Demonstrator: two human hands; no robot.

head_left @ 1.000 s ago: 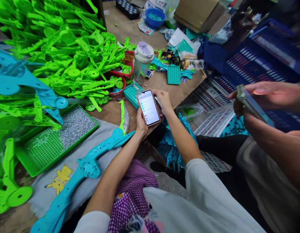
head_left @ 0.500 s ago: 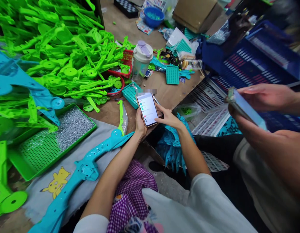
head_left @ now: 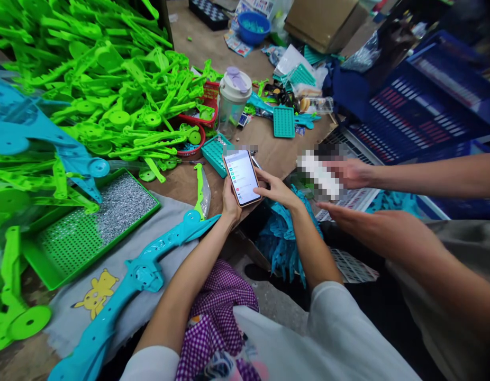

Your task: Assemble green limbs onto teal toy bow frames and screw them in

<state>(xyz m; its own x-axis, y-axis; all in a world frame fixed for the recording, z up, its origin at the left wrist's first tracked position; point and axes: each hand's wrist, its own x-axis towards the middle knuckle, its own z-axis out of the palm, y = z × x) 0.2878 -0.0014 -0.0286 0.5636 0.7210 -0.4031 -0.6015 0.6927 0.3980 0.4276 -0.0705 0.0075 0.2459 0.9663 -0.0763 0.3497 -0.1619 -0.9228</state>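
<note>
Upright above the table edge, a lit smartphone [head_left: 242, 177] shows a white screen with a list of small coloured icons. My left hand [head_left: 231, 203] is closed round its lower left side. On the other side, my right hand [head_left: 277, 188] holds the lower right edge, with one digit over the screen. Left of my forearm, a long blue plastic part [head_left: 144, 272] lies across a grey cloth [head_left: 177, 206]. Close to my left hand is a green plastic part [head_left: 199, 190] by a piece of clear plastic.
A pile of green plastic parts [head_left: 121, 79] fills the table's left. In front of it lies a green basket [head_left: 58, 259] of small metal pieces. A lidded cup [head_left: 234, 98] stands behind the phone. At right, a co-worker's hands [head_left: 383, 227] hold a pixelated item above white crates.
The co-worker's hands have moved left and forward, towards my right arm, with the device they hold now blurred out. My hands and the smartphone stay nearly still. The view has shifted slightly.
</note>
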